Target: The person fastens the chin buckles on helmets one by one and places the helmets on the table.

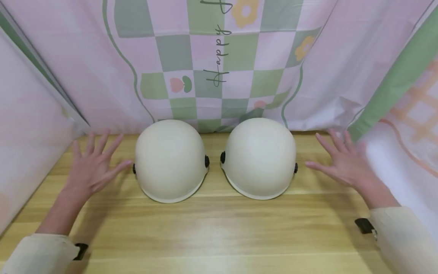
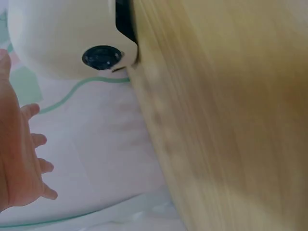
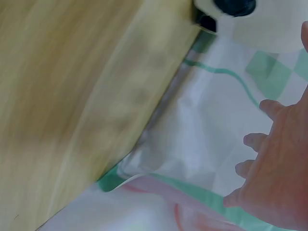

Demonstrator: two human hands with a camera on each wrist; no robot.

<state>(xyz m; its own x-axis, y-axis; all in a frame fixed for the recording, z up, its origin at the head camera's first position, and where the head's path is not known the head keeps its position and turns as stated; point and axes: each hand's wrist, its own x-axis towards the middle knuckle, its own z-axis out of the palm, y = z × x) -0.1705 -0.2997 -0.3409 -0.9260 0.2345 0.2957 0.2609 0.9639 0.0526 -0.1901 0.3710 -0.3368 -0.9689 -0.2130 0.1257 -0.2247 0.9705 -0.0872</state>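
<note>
Two cream-coloured helmets stand side by side on the wooden table, domes up, a narrow gap between them. Outside the left helmet (image 1: 170, 160) my left hand (image 1: 92, 167) hovers with fingers spread, its thumb tip close to the black side knob (image 2: 102, 57). Beyond the right helmet (image 1: 261, 158), my right hand (image 1: 345, 163) is held out with spread fingers, its thumb pointing at that helmet's outer black knob (image 1: 295, 168). Neither hand holds anything. In the right wrist view only a corner of the right helmet (image 3: 274, 26) shows.
The light wooden table (image 1: 212, 232) runs up to a hanging pink cloth (image 1: 239, 53) with green checks, flowers and lettering. More cloth hangs at the left side (image 1: 30, 114) and at the right side, which has a green border (image 1: 400, 80). Black straps show at both sleeves.
</note>
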